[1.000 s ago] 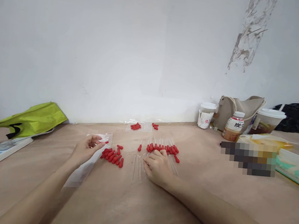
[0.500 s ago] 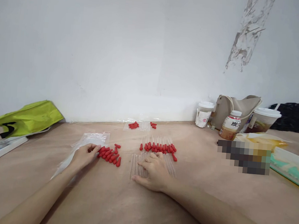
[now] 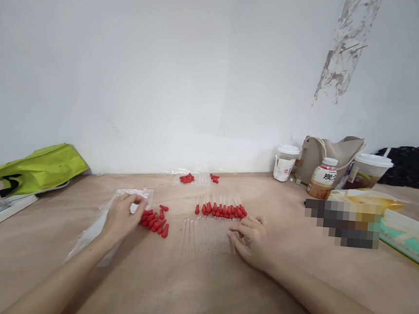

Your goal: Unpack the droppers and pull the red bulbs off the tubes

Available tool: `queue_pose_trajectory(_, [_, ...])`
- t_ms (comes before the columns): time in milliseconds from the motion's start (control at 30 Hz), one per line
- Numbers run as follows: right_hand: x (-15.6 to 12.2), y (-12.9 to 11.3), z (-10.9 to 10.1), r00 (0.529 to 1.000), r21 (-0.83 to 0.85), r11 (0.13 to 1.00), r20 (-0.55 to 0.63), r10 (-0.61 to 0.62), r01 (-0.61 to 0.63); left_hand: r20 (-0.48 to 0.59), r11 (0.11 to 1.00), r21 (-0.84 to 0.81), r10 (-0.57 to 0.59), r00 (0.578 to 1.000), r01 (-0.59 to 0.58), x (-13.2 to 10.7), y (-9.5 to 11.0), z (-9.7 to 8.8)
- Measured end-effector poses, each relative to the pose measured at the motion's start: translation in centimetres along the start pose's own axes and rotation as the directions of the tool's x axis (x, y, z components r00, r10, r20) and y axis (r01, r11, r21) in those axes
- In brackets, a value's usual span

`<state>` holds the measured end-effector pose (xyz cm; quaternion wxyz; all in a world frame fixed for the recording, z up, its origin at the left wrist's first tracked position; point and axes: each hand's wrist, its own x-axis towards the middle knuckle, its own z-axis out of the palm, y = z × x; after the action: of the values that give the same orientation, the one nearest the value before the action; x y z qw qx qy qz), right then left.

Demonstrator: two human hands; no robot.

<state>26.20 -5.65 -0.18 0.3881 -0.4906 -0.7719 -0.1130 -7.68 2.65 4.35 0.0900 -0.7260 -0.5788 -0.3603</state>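
Note:
My left hand (image 3: 122, 215) is beside a pile of red rubber bulbs (image 3: 156, 224), thumb and forefinger curled together; whatever they pinch is hidden. Under and behind that hand is a clear zip bag (image 3: 95, 227). My right hand (image 3: 255, 241) rests at the right end of a row of clear thin tubes (image 3: 202, 239), its fingers bent inward, and what is between them cannot be made out. Just beyond the row lie droppers with red bulbs (image 3: 223, 210), side by side, bulbs toward me and clear stems pointing away.
Near the wall lies a clear bag with red bulbs (image 3: 187, 178) and tubes. At right stand a paper cup (image 3: 285, 164), a bottle (image 3: 322, 179), a beige bag (image 3: 310, 158) and a drink cup (image 3: 367, 173). A yellow-green bag (image 3: 43, 167) lies at left.
My right hand has moved right from over the tubes to their right end, now covering the spot where a lone red-bulbed dropper lay. My left hand has lifted slightly off the bulb pile.

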Motion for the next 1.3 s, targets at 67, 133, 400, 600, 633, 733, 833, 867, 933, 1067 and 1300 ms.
queue_pose_trajectory(67, [0.0,0.5,-0.1,1.000,0.009,1.000,-0.018,0.026,-0.026,0.098,0.989,-0.017,0.146,0.984,-0.145,-0.2,2.9,0.3])
queue_pose_trajectory(133, [-0.1,0.7,-0.1,0.999,0.009,0.999,-0.021,0.036,-0.036,0.225,0.980,-0.015,0.198,0.954,-0.199,-0.2,5.9,1.1])
queue_pose_trajectory(400, [-0.7,1.0,0.0,0.998,-0.008,0.998,0.011,0.058,-0.058,0.515,0.999,0.023,0.019,0.857,-0.037,2.7,10.7,6.4])
queue_pose_trajectory(600, [-0.6,1.1,0.2,0.998,0.017,0.998,0.014,0.064,-0.064,0.500,0.996,0.071,-0.088,0.862,0.060,3.7,10.8,7.3])
queue_pose_trajectory(633, [-0.6,1.1,0.2,0.998,0.025,0.998,0.009,0.063,-0.063,0.472,0.995,0.075,-0.089,0.877,0.061,3.6,10.8,7.0])
queue_pose_trajectory(733, [-0.6,1.0,0.2,0.998,0.051,0.997,-0.031,0.056,-0.054,0.374,0.996,0.078,-0.066,0.925,0.039,2.5,10.5,5.1])
queue_pose_trajectory(833, [-0.5,0.7,0.1,0.995,0.052,0.998,-0.087,0.040,-0.036,0.281,0.997,0.043,0.049,0.958,-0.064,0.2,10.1,2.6])
queue_pose_trajectory(867, [-0.5,0.6,0.0,0.994,0.042,0.999,-0.103,0.031,-0.026,0.233,0.986,0.004,0.160,0.959,-0.165,-0.8,10.0,1.7])
queue_pose_trajectory(933, [-0.4,0.2,-0.3,0.993,0.000,1.000,-0.116,-0.013,0.013,0.155,0.934,-0.054,0.356,0.921,-0.352,-2.7,9.8,0.4])
queue_pose_trajectory(1067, [-0.2,-0.6,-0.8,0.975,-0.099,0.973,-0.051,-0.215,0.210,0.064,0.790,-0.169,0.605,0.794,-0.589,-5.8,9.5,-0.5])
queue_pose_trajectory(1300, [-0.4,-1.2,-0.1,0.919,-0.061,0.917,0.048,-0.391,0.393,-0.092,0.664,-0.291,0.697,0.711,-0.689,-7.5,8.8,1.1])
